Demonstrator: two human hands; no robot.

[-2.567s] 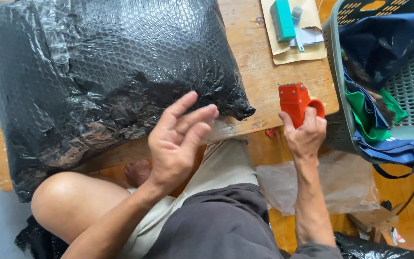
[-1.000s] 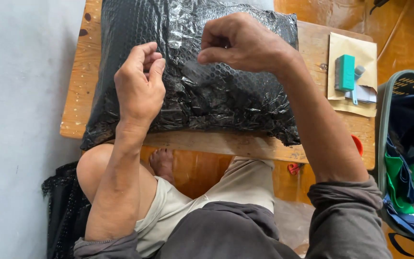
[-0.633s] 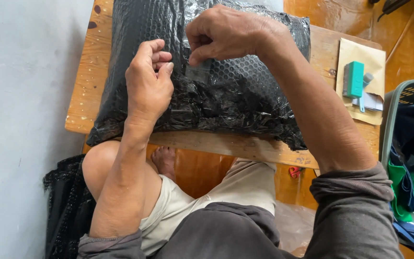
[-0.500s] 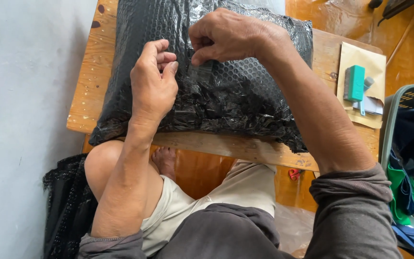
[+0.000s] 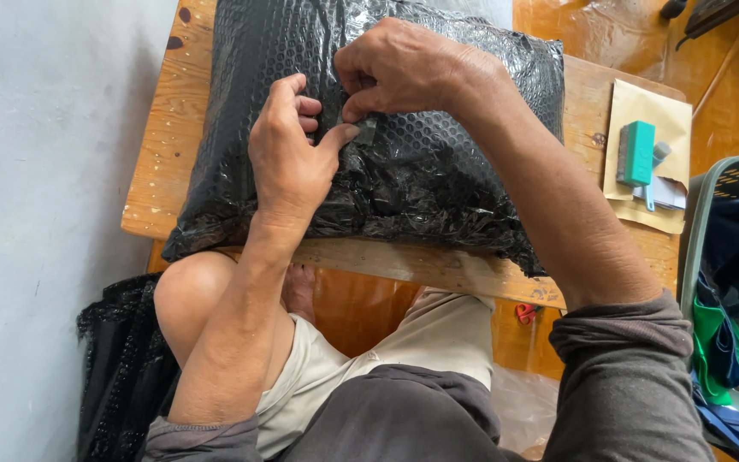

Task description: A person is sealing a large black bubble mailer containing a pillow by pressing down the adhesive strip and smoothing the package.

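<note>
Black bubble-wrap parcel (image 5: 421,171), top edge out of frame, both hands (image 5: 288,162) (image 5: 404,68) pinching its hard-to-see tape strip (image 5: 366,131).

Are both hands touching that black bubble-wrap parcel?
Touching. The head view shows the left hand and right hand pressing fingertips on the black bubble-wrap parcel.

Glossy black bubble-wrap plastic parcel (image 5: 404,171), worn raw-wood table (image 5: 164,171), matt brown paper envelope (image 5: 656,111), grey plastic basket (image 5: 699,222)
</note>
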